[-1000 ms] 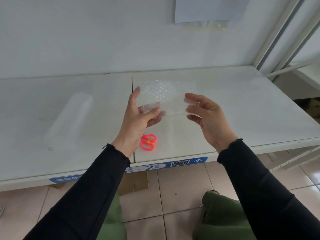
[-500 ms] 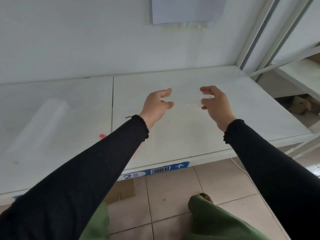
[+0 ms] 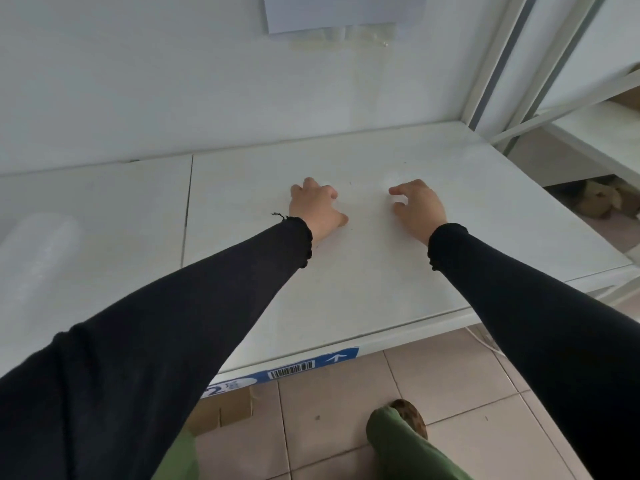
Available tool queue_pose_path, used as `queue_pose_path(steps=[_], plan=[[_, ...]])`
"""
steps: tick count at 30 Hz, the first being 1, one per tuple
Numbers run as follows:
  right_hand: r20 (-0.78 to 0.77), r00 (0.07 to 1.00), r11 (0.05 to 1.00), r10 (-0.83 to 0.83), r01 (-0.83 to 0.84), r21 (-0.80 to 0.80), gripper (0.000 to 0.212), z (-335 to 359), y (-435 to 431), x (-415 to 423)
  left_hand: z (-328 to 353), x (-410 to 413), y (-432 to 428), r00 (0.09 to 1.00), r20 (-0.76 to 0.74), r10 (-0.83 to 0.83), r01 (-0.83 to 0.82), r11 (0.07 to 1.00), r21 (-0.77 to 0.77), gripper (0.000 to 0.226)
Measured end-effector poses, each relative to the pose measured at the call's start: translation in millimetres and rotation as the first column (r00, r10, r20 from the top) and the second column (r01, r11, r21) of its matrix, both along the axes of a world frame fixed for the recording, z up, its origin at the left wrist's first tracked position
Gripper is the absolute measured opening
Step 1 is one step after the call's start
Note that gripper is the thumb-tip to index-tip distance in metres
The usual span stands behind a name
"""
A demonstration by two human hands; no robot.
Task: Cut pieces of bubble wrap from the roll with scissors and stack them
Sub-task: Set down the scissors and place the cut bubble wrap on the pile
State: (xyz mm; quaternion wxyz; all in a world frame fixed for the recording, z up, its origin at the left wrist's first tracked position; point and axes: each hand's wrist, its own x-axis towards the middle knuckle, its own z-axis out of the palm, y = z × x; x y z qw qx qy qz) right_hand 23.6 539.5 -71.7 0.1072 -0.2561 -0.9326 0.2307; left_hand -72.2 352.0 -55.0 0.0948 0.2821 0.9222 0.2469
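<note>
Resting on the worktop (image 3: 346, 289), left hand (image 3: 317, 211) and right hand (image 3: 417, 209) have fingers curled; hold on bubble wrap piece (image 3: 389, 176): cannot tell. Roll (image 3: 34, 261) at 9 o'clock. Label (image 3: 294, 370) at 6 o'clock: barcode, arrow, "2".

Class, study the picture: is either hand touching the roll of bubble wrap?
No: the roll lies at the left end of the table, well apart from the left hand and the right hand.

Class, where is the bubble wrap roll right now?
In the head view the roll lies at the far left of the shelf, left of its seam and apart from the left hand.
</note>
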Motion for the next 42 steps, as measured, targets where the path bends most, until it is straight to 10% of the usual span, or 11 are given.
queue_pose_path(steps=[6, 10, 18, 26, 33, 42], plan=[[0.023, 0.997, 0.902, 0.067, -0.070, 0.427, 0.046, 0.6, -16.3, 3.2, 9.7, 1.2, 9.4, 0.906, -0.209, -0.368, 0.288, 0.898, -0.334, 0.062], [0.055, 0.996, 0.966, 0.069, -0.081, 0.246, 0.033, -1.2, -31.3, 5.1, 7.3, 3.5, 11.5, 0.917, 0.054, -0.395, 0.394, 0.881, -0.261, 0.057], [0.200, 0.978, 0.980, 0.054, -0.090, 0.177, 0.057, -11.7, -38.3, 4.9, -18.6, 6.5, 1.2, 0.951, -0.096, -0.293, 0.235, 0.890, -0.392, 0.061], [0.257, 0.960, 0.988, 0.112, -0.135, 0.073, 0.052, 8.8, -32.8, 6.5, 20.0, 1.8, -5.1, 0.964, 0.130, -0.231, 0.256, 0.941, -0.223, 0.039], [-0.105, 0.994, 0.997, 0.033, -0.040, -0.068, 0.050, 56.8, -55.7, 33.9, 52.9, 0.2, -79.8, 0.963, -0.076, -0.260, 0.252, 0.962, -0.107, 0.047], [-0.188, 0.947, 0.965, 0.261, -0.262, 0.023, 0.036, 88.4, -186.8, 64.6, 77.1, 51.9, -219.8, 0.946, -0.299, -0.129, 0.116, 0.991, -0.060, 0.031]])
